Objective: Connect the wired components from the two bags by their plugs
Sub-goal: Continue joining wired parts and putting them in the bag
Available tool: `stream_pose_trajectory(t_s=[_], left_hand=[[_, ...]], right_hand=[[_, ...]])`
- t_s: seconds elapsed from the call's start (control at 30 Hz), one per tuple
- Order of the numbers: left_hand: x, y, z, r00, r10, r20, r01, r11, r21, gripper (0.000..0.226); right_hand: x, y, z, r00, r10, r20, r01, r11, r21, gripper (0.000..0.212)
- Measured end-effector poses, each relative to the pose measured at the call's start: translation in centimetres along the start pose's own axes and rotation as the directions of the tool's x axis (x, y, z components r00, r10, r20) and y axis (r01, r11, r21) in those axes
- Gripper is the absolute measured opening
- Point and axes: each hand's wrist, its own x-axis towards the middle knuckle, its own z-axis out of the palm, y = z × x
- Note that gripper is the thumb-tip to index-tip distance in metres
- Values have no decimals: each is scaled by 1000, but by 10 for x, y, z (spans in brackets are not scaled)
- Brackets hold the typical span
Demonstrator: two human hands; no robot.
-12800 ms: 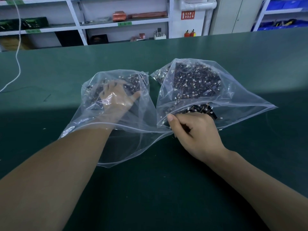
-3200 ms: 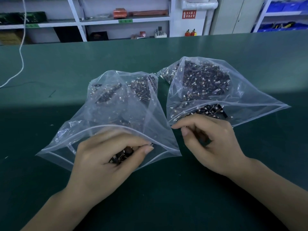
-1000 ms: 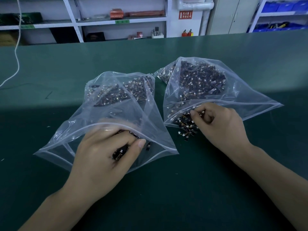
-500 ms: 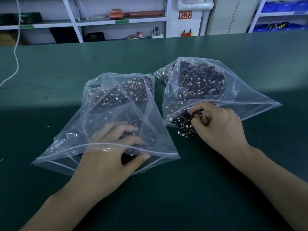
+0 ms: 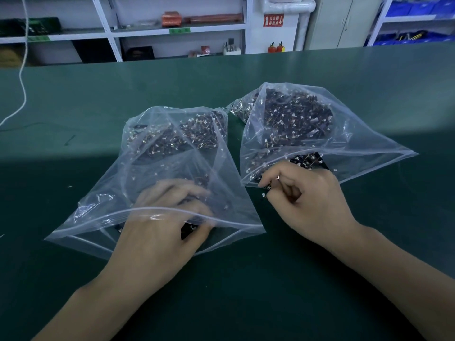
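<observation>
Two hands reaching into two clear bags of small wired parts on a green table

Head view: the left hand (image 5: 157, 232) is pushed into the mouth of the left bag (image 5: 103, 193), its fingers blurred behind the plastic and bent over dark parts near the opening; whether it actually grasps one I cannot tell. The right hand (image 5: 310, 200) sits at the mouth of the right bag (image 5: 364, 148), thumb and forefinger pinching a small wired part (image 5: 269, 185) at the bag's edge. Both bags lie side by side on the table (image 5: 246, 303), each holding a heap of dark wired parts (image 5: 295, 116) with white plugs. Behind the table stand shelves (image 5: 177, 30), and a white cable (image 5: 22, 82) hangs at far left
</observation>
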Motion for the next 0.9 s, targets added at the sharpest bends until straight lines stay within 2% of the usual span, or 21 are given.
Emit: stream_pose_trajectory(t_s=[0.2, 0.33, 0.5, 0.6, 0.9], left_hand=[[-3, 4, -6, 985, 88, -147, -109, 984, -139, 21], [-5, 15, -7, 966, 86, -243, -150, 954, -259, 18], [-6, 21, -4, 976, -23, -217, -96, 846, -524, 11], [-8, 24, -4, 982, -69, -177, -63, 761, -646, 13], [-9, 28, -4, 984, -86, -156, -52, 698, -714, 16]], right_hand=[[-5, -9, -3, 978, -161, 131, 138, 975, 173, 15], [-9, -18, -2, 955, -238, 174, 185, 943, 275, 34], [-9, -20, 2, 956, -271, 109, 233, 933, 274, 38], [-9, -19, 2, 955, -287, 73, 255, 923, 286, 32], [-8, -23, 9, 958, -286, 32, 258, 903, 343, 13]])
